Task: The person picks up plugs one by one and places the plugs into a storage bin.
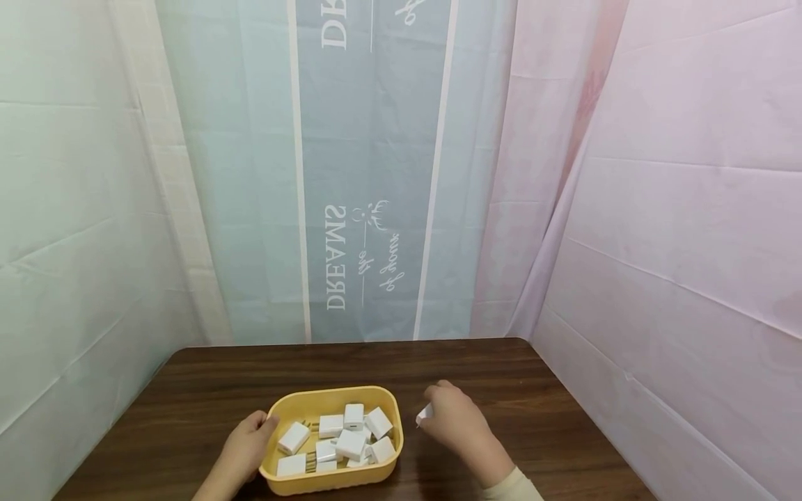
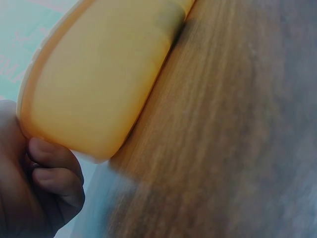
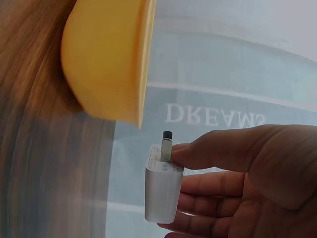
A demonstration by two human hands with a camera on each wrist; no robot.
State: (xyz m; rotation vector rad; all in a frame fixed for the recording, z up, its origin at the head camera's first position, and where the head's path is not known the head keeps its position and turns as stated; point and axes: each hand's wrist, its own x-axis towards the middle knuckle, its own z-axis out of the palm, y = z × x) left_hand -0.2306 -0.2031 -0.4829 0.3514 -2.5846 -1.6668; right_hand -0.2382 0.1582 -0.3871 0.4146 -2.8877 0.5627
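A yellow plastic basket (image 1: 285, 483) on the table holds several white charger plugs (image 1: 351, 444), lying in a loose heap. My left hand (image 1: 246, 443) grips the basket's left rim; in the left wrist view its curled fingers (image 2: 57, 163) meet the yellow wall. To the right of the basket, my right hand (image 1: 460, 424) pinches one white charger plug (image 3: 163, 191) between thumb and fingers, apart from the basket. That plug's metal prong with a dark tip shows in the right wrist view. In the head view the hand hides most of it.
The dark wood-grain table (image 1: 532, 431) extends around the basket. Behind it hangs a blue-green printed curtain (image 1: 388, 174) with lettering. Pale fabric walls (image 1: 695, 209) stand close on both sides.
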